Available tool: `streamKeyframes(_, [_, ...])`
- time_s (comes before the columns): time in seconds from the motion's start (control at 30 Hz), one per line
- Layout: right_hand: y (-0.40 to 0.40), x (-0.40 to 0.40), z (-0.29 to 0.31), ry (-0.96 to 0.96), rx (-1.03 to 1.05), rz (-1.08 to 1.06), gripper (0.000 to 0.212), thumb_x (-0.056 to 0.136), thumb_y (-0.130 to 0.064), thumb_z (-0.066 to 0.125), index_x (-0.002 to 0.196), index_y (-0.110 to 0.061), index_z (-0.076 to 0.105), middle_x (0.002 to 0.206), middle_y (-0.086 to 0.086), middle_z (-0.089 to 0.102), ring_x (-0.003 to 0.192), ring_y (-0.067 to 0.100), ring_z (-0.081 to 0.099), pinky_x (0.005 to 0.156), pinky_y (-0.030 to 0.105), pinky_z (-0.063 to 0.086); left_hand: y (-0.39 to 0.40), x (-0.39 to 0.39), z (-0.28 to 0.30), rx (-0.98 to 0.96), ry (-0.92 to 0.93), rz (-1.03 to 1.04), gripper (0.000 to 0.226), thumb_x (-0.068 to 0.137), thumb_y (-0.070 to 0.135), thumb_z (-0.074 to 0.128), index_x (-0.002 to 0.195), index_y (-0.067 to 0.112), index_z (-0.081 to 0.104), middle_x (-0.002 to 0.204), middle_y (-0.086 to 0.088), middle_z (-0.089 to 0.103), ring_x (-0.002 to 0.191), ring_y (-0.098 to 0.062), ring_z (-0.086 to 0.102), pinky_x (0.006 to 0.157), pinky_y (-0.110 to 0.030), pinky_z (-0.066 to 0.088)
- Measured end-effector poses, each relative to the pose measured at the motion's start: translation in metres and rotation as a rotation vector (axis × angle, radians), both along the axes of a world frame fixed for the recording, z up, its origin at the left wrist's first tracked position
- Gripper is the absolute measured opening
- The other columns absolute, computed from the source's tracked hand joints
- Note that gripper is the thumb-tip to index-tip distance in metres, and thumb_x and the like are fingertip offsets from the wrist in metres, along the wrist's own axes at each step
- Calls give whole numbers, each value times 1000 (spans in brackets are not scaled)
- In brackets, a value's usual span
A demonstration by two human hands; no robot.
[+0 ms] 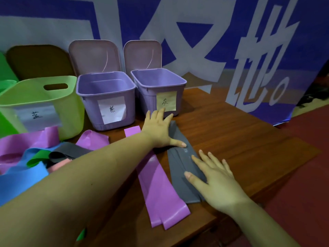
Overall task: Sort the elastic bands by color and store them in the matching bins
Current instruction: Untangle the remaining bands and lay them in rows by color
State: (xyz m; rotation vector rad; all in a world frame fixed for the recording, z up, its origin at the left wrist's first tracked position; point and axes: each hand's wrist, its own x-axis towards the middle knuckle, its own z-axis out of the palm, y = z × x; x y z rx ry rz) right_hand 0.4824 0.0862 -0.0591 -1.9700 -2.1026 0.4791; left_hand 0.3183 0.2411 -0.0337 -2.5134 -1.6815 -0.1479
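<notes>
Grey flat elastic band point(179, 168) mid-frame on brown wooden table point(240, 132), pinned under left hand point(158, 129) and right hand point(216, 177), fingers spread flat. Risk: springing unfolded once released, snagging purple flat band point(160, 189) alongside.

Both palms flat on a folded grey band point(183, 168) on the wooden table point(240, 132): left hand point(160, 130) pressing the far end, right hand point(216, 180) the near end. Purple band point(160, 191) just beside, partly under the left forearm. Behind: green bin point(41, 102), two lilac bins point(106, 99) point(158, 86), lids up. Tangled bands point(32, 157) piled far left.
</notes>
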Motion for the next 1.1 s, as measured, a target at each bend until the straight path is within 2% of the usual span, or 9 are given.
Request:
streamKeyframes(0.13, [-2,-1,1,-25,-15,17,69,89,-67,26,150,-40,7,158,-17,-3,144,4,-11,118,36,-10,-17,1,-5,101,28,-184,85,79,76,41,139,15,42,141,-7,46,130,-23,39,112,-39,13])
streamKeyframes(0.23, [-3,-3,2,-45,-30,15,73,87,-70,24,150,-39,5,158,-16,-3,145,6,-11,118,37,-9,-30,-1,-12,-176,84,-113,88,86,73,24,150,13,19,157,-6,19,144,-22,16,117,-45,4])
streamKeyframes(0.33, [-3,-6,5,-57,-45,16,71,88,-70,24,150,-39,6,159,-14,-2,146,8,-8,118,39,-8,-42,-6,-6,-200,38,-54,88,87,73,20,151,15,4,160,-6,-3,147,-23,-5,117,-45,-8])
streamKeyframes(0.43, [-2,-5,15,-24,-107,7,69,89,-68,27,149,-39,10,160,-11,-2,146,10,-7,117,40,-7,-67,-21,14,-180,-89,-59,81,90,67,24,151,18,7,160,-7,-4,146,-22,-8,115,-44,-12])
streamKeyframes(0.57, [-8,-23,31,-108,2,35,73,88,-66,37,150,-37,10,160,-4,-4,147,15,-8,117,41,-6,-122,-76,33,-112,-1,-54,78,89,67,29,151,22,14,160,-7,-1,147,-22,-7,115,-46,-11])
streamKeyframes(0.77, [-18,-128,32,161,187,370,66,88,-46,59,145,-29,30,155,-3,23,145,13,15,115,25,13,-211,-193,34,-174,34,95,128,40,94,-11,148,32,19,160,3,5,147,-17,-4,115,-41,-9])
streamKeyframes(0.87, [-15,-184,27,296,251,473,53,87,-33,65,135,-22,47,140,-2,44,133,9,37,108,18,26,-225,-237,35,-123,-95,253,110,52,85,3,147,33,24,158,6,16,146,-12,7,116,-38,-4])
streamKeyframes(0.97, [-5,-230,25,472,242,470,38,86,-16,67,123,-12,57,122,1,53,101,-18,51,84,-3,30,-223,-263,33,-63,-215,339,87,67,73,21,142,31,36,152,6,30,141,-10,21,116,-39,6])
streamKeyframes(1.1, [26,-271,25,580,254,354,31,86,-14,65,116,-12,62,118,5,60,101,9,59,86,10,41,-193,-274,33,47,-331,368,50,91,55,47,133,28,48,142,4,45,132,-17,38,111,-33,21])
